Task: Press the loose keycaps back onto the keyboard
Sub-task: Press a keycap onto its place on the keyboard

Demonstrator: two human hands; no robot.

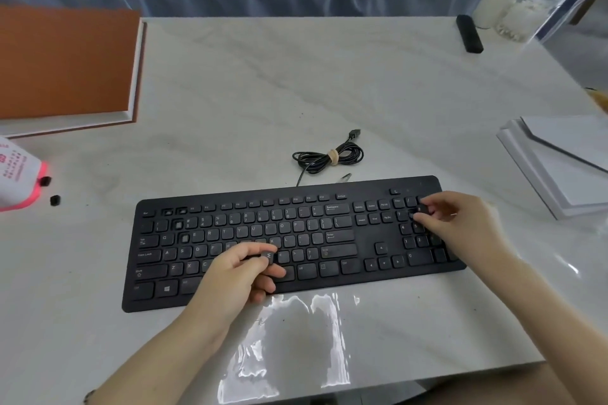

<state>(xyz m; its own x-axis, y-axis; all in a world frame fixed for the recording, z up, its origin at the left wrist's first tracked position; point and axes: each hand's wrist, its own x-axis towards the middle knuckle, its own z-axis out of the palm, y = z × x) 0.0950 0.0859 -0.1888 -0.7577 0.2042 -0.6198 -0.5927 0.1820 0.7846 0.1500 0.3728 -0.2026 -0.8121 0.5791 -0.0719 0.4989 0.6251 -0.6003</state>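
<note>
Left hand [237,273]: pinches M keycap [268,256] over keyboard [365,240] letter rows
Right hand [460,220]: pinches second keycap [420,209] over keyboard numpad
Loose keycaps [55,200]: left of keyboard

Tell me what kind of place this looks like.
Probably a desk in a home or office: a black wired keyboard lies on a pale marble-patterned tabletop, with an orange-covered book and a stack of white paper.
</note>
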